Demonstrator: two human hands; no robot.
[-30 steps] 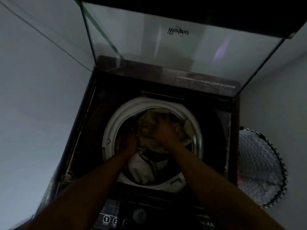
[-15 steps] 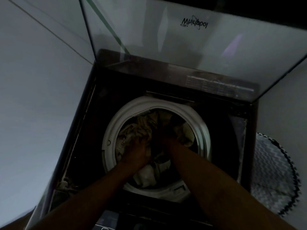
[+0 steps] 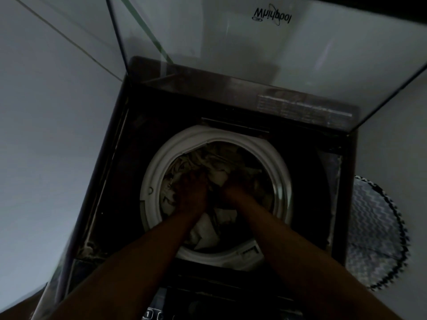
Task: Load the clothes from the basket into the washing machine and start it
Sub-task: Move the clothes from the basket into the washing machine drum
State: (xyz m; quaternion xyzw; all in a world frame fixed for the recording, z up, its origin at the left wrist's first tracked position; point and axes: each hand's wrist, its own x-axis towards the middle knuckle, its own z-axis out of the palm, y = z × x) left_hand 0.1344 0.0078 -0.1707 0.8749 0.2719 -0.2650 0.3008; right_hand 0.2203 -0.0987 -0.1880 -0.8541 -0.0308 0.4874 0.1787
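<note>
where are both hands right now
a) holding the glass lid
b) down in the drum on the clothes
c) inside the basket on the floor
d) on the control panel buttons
b: the left hand and the right hand both reach down inside the white rim of the drum, on the pale clothes; the glass lid stands open and untouched, and the basket sits beside the machine.

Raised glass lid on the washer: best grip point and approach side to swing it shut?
Grip the lid at its free top edge, which runs out of frame, near the middle. Come from the front, over the drum opening. The hinge sits along the back, so the far edge probably gives most leverage. First both hands must leave the clothes.
</note>
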